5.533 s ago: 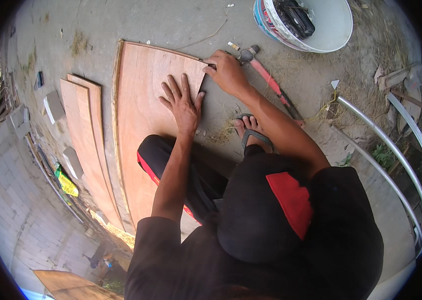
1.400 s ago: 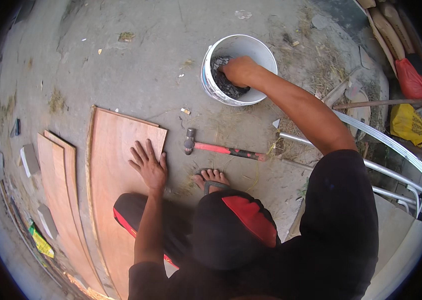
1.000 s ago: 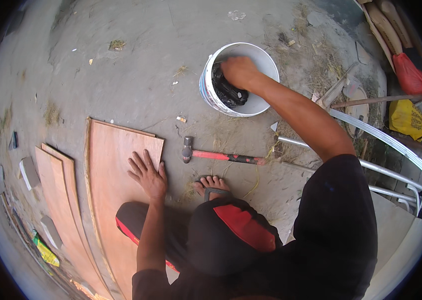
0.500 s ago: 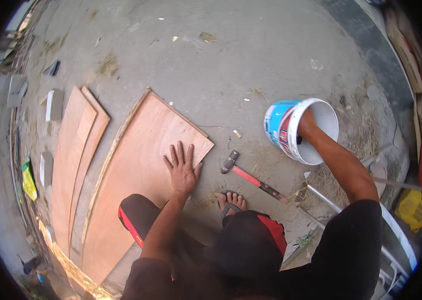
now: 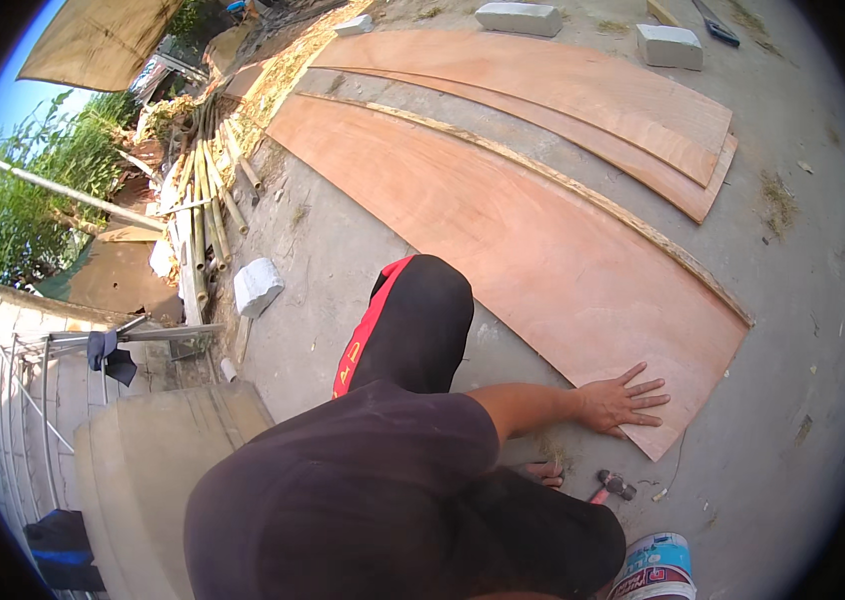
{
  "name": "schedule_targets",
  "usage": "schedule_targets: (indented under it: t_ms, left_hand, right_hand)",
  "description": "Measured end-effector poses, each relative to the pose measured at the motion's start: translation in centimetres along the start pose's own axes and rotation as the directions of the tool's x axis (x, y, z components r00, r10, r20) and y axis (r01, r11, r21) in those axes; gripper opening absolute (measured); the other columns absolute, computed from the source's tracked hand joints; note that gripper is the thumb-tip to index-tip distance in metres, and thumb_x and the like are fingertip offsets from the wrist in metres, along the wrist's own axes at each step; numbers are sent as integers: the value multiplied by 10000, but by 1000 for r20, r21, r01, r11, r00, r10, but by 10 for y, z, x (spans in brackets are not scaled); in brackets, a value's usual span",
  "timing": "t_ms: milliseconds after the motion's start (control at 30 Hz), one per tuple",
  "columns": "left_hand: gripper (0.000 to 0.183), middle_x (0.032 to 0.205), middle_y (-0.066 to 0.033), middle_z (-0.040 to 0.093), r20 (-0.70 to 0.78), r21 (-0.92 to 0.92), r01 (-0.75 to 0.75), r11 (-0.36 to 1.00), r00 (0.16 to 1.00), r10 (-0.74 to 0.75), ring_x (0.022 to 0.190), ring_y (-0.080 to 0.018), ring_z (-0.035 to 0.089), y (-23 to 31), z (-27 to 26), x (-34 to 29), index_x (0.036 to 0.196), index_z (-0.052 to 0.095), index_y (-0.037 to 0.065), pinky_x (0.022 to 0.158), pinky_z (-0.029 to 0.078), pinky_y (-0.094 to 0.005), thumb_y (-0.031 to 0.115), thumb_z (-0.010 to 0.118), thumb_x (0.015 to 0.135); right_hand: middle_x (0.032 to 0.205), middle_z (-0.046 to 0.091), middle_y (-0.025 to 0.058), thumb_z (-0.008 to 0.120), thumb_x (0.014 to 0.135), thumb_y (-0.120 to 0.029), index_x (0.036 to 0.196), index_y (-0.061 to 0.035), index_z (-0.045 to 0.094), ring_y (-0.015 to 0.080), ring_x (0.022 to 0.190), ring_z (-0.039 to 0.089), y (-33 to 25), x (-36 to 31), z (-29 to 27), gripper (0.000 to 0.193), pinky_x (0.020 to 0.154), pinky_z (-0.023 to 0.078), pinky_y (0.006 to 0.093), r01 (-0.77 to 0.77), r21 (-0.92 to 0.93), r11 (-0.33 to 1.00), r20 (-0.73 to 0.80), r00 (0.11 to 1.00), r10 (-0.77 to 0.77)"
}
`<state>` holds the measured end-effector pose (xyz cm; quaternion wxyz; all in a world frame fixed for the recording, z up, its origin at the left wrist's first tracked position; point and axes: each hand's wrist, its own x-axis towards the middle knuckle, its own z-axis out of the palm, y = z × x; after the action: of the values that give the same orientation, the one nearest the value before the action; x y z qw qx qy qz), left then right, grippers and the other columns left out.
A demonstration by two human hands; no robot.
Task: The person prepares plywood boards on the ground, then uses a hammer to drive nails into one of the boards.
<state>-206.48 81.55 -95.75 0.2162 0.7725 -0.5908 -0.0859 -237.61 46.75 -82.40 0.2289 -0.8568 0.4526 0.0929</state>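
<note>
A long reddish plywood panel (image 5: 503, 230) lies on the ground, with a strip of wood along its far long edge. My left hand (image 5: 623, 402) presses flat on the panel's near right end, fingers spread and nothing held. Just below that corner rests a hammer (image 5: 615, 486), its red handle partly hidden behind my knee. At the lower edge a white and blue bucket (image 5: 657, 566) is only partly visible. My right hand is out of sight.
Two more plywood sheets (image 5: 583, 95) overlap beyond the panel. Pale blocks (image 5: 670, 46) stand behind them. Bamboo poles (image 5: 208, 190) are piled at the left, near another pale block (image 5: 258, 287) and a metal frame (image 5: 43, 400).
My view has swung far to the left, bringing the bamboo and metal frame into sight. My left hand stays on the panel; my right hand, earlier inside the bucket, has left the view.
</note>
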Motion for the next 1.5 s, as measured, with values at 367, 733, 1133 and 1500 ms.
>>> schedule_targets:
  t_ms: [367, 733, 1133, 1500]
  left_hand:
    - [778, 1704, -133, 197, -54, -43, -32, 999, 998, 30, 1591, -382, 52, -9, 2, 18, 1569, 421, 260, 1228, -9, -706, 581, 641, 895]
    - [794, 1711, -125, 175, 3, -54, -31, 998, 999, 32, 1590, -383, 49, -5, -13, 15, 1581, 394, 262, 1228, 2, -710, 558, 652, 891]
    - [782, 1712, -131, 178, -14, -22, -27, 999, 1000, 27, 1593, -379, 46, -6, -14, 19, 1568, 420, 254, 1235, -17, -696, 576, 639, 889]
    - [821, 1714, -126, 170, 53, -8, 7, 1000, 999, -6, 1592, -375, 65, 10, -23, 10, 1590, 372, 255, 1237, 18, -697, 553, 660, 882]
  right_hand:
    - [1025, 679, 257, 677, 886, -276, 1061, 5, 615, 392, 914, 660, -23, 1, -10, 336, 804, 522, 488, -16, 11, 1000, 56, 998, 15]
    - [1079, 661, 275, 669, 915, -298, 1152, 29, 578, 400, 959, 648, -18, -17, -13, 414, 841, 513, 489, -93, 20, 995, 104, 990, 90]
    - [1138, 642, 294, 660, 946, -321, 1252, 55, 538, 409, 1009, 635, -1, -33, -19, 500, 882, 504, 489, -180, 49, 982, 112, 978, 174]
    - [1193, 624, 311, 652, 975, -343, 1343, 79, 501, 417, 1054, 624, 29, -58, -21, 580, 919, 496, 490, -227, 106, 968, 115, 970, 215]
